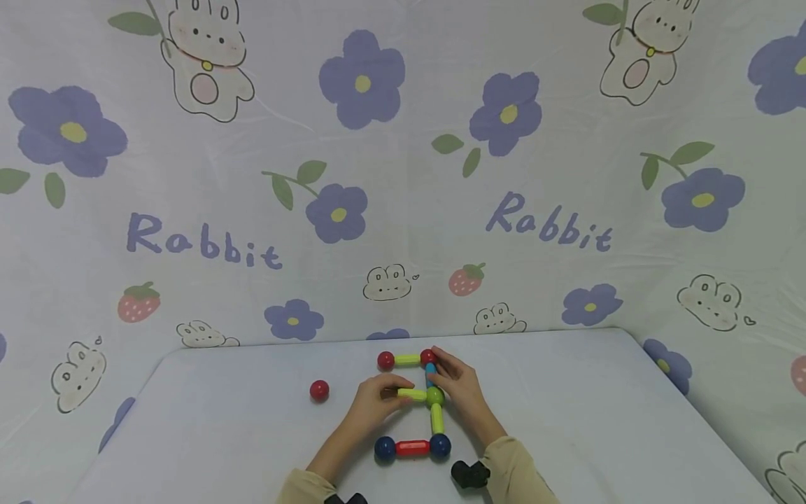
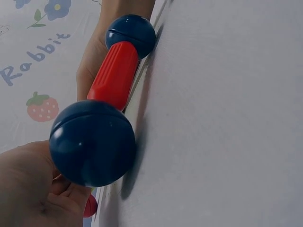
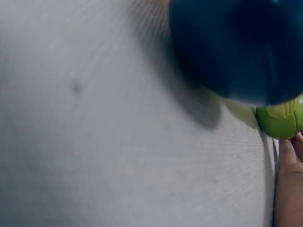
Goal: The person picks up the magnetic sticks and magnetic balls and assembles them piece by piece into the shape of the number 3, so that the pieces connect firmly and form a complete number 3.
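A flat figure of magnetic balls and sticks lies on the white table. My left hand pinches the yellow-green stick that runs left from the green ball. My right hand holds the blue stick above that ball, with a finger at the red ball on its far end. Another yellow-green stick joins this to a second red ball. Nearer me, a red stick links two dark blue balls; a yellow-green stick connects them to the green ball.
A loose red ball sits left of the figure on the white tabletop. A cloth printed with rabbits and flowers hangs behind the table. Black wrist devices are close to the near blue balls.
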Available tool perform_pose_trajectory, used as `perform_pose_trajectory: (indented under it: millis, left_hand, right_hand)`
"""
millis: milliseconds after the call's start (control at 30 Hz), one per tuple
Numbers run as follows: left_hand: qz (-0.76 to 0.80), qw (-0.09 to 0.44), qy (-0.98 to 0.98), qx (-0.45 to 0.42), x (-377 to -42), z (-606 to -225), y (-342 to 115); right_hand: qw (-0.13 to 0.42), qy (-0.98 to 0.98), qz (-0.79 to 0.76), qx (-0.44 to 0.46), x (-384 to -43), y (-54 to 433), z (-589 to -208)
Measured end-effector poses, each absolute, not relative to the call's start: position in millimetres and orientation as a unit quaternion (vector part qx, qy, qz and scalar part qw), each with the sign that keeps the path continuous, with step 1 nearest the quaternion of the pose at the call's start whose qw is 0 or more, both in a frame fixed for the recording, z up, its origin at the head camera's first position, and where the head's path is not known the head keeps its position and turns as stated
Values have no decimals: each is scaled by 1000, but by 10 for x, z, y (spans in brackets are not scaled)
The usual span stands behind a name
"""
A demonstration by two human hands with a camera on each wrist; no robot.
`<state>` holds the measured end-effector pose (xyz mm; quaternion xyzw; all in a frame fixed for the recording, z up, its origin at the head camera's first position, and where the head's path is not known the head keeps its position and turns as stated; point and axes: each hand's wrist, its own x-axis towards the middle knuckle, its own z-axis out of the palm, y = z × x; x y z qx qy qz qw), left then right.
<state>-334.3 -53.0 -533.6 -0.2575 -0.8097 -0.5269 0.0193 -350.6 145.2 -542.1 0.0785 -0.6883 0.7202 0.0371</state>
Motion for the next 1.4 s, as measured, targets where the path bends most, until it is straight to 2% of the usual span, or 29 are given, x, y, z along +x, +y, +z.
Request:
perform_pose_trajectory:
  millis: [233, 500, 833, 967, 1267, 1400]
  left_hand:
    - [-519, 17, -819, -246, -3332, -5339, -553]
    - [-544, 34, -802, -244, -3256, -5263, -659]
    - [-541, 59, -810, -218, -3281, -5261, -853]
    - [-548, 83, -806, -209, -3260, -5209, -940]
    - [-527, 190, -810, -176, -3284, -5149, -1184]
    - [-508, 200, -826, -142, -3305, -5146, -1306]
  right_hand:
    - [51, -687, 722, 71, -3495, 1435, -5444]
    - [37, -680, 728, 80, -3428, 1455, -5334]
    - [63, -686, 722, 72, -3478, 1444, -5441]
    - [64, -683, 724, 73, -3481, 1443, -5436]
    - [59, -692, 717, 58, -3494, 1430, -5456]
    - [61, -692, 717, 58, -3487, 1422, -5457]
